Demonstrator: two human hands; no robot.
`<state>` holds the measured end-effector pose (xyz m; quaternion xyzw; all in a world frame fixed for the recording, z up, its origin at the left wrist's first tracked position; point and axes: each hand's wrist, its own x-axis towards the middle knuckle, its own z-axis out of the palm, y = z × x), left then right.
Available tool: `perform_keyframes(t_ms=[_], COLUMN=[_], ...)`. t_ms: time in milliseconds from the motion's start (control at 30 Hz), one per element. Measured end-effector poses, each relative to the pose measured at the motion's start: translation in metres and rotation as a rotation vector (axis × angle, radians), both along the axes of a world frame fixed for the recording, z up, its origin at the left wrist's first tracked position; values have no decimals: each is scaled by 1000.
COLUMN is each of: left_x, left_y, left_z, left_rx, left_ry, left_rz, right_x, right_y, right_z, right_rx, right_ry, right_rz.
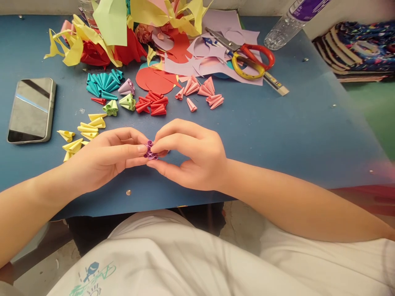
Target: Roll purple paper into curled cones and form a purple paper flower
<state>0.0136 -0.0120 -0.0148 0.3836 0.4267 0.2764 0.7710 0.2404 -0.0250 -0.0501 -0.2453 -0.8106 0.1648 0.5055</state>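
Observation:
Between my two hands, just above the front part of the blue table, is a small cluster of rolled purple paper cones (151, 152). My left hand (108, 152) pinches it from the left with thumb and fingers. From the right, my right hand (191, 152) grips it with its fingertips, which hide part of the cluster. Yellow paper cones (89, 128) lie close by my left hand. Red paper cones (152, 102), green cones (127, 101), teal cones (103, 84) and pink cones (191, 86) lie in groups beyond both hands.
A phone (31, 111) lies at the left. Scissors (251, 61) and a box cutter (276, 84) rest on cut purple paper (212, 59) at the back. Paper scraps (111, 24) pile up behind the cones. A plastic bottle (286, 26) stands at the back right, near folded cloth (364, 49).

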Motion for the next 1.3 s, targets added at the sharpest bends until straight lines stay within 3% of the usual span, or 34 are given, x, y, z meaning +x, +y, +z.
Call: perform_keyframes(t_ms=[267,567,900,1133,1300], left_x=[-3,-3,-1,1,-4], left_y=[-1,-1,-2,-4,-1], left_z=[0,0,1,4,3], left_rx=[-3,-34,-5,-30,-32], left_ry=[46,32,22,32,42], left_rz=[-24,-81,-61,-59,-142], right_x=[0,2,0,9,16], right_y=[-2,-1,-1,7,12], right_z=[2,0,-3,1,5], right_rx=[49,36,15,105,136], right_ry=[-29,-32,-33,-144,-169], right_rz=[-88,21,-23,137,186])
